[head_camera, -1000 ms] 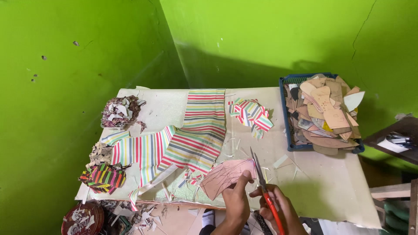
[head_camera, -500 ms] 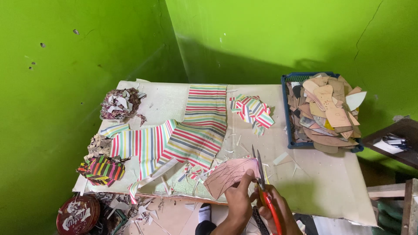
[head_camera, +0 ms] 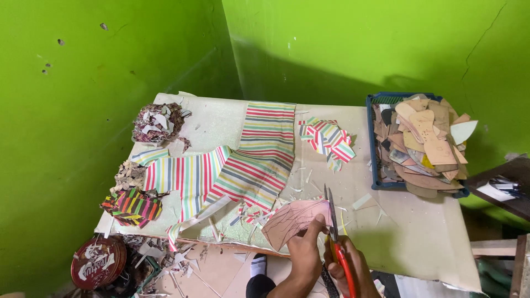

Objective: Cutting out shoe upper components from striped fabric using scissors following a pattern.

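My left hand (head_camera: 307,250) grips a pinkish piece of sheet material (head_camera: 292,219) marked with pen lines, held over the near edge of the table (head_camera: 419,232). My right hand (head_camera: 353,267) holds red-handled scissors (head_camera: 335,232), their blades pointing away from me along the right edge of that piece. Striped fabric (head_camera: 243,165) in red, green and yellow lies spread on the table just beyond my hands, with small offcuts scattered around it.
A blue tray (head_camera: 376,165) piled with brown cut-out shapes sits at the right. A heap of striped cut pieces (head_camera: 327,137) lies mid-table. Piles of scraps (head_camera: 157,122) and dark striped pieces (head_camera: 131,205) line the left edge. A round red tin (head_camera: 98,262) stands on the floor.
The view has shifted slightly. My hands stay at the near edge with the scissors against the pink piece; the blades sit a little further along it.
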